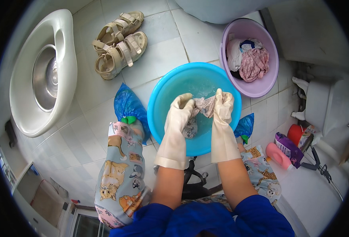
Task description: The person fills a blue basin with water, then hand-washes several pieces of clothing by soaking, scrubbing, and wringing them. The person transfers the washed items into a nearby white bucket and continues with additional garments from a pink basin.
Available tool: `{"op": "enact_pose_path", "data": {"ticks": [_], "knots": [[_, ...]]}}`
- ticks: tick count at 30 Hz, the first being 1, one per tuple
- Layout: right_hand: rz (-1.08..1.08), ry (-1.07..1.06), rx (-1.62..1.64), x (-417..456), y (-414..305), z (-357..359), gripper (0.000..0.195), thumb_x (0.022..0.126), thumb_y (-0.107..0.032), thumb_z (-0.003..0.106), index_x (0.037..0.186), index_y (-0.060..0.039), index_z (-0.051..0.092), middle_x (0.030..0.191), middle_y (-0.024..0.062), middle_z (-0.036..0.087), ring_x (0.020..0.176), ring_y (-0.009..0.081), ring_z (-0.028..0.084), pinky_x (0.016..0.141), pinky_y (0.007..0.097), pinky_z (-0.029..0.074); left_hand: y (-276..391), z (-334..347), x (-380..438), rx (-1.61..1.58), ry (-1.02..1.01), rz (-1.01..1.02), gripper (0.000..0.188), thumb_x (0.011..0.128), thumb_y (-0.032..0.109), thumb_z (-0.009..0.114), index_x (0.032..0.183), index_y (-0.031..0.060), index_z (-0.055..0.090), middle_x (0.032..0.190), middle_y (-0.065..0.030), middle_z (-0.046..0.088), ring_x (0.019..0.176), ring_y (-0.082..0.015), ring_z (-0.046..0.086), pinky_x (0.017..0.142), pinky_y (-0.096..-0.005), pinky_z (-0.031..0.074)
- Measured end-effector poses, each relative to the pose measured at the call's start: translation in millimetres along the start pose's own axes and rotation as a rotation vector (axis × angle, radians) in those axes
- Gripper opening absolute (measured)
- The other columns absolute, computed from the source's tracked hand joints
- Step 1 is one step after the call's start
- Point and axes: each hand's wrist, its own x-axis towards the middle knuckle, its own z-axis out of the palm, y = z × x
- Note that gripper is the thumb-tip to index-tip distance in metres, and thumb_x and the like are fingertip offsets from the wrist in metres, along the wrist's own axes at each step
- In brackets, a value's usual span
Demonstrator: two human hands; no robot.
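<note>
Both of my hands wear long cream rubber gloves and hold one wet, patterned cloth [204,105] over a bright blue plastic basin [157,89]. My left hand [179,111] grips the cloth's left part, and a greyish end hangs down beside that glove toward the water. The right part is bunched in the fist of my right hand [222,108]. Between the two hands a short pinkish stretch of fabric shows. Cloudy water [204,83] with some bubbles lies in the basin. The fabric inside my fists is hidden.
A lilac basin [225,63] with clothes [254,64] touches the blue basin's upper right. Beige sandals [121,56] stand on the tiles [159,32]. Blue shoe covers [130,102] flank the basin. A pink bottle [278,155] and purple packet [288,148] are at right, a white sink [21,97] at left.
</note>
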Motion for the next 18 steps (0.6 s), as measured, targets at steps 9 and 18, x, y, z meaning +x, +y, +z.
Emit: {"op": "enact_pose_path", "data": {"ticks": [9, 18], "knots": [[-0.336, -0.537, -0.650, -6.1, 35.1, 13.7, 0.049, 0.095, -0.009, 0.067, 0.144, -0.0131, 0.062, 0.155, 0.0221, 0.053, 0.141, 0.0420, 0.052, 0.117, 0.0505, 0.046, -82.1, 29.6, -11.9, -0.673, -0.139, -0.136, 0.033, 0.114, 0.027, 0.056, 0.099, -0.0011, 0.067, 0.083, -0.0122, 0.071, 0.076, -0.0220, 0.073, 0.077, -0.0351, 0.063], [0.684, -0.492, 0.925, -87.0, -64.7, -103.5, 0.045, 0.096, 0.004, 0.062, 0.141, 0.0007, 0.059, 0.146, 0.0170, 0.059, 0.135, 0.0256, 0.059, 0.114, 0.0414, 0.051, -50.5, 42.1, -15.0, -1.624, -0.157, -0.597, 0.098, 0.094, 0.064, 0.073, 0.161, 0.0028, 0.035, 0.145, -0.0213, 0.057, 0.115, -0.0314, 0.070, 0.109, -0.0443, 0.056]]}}
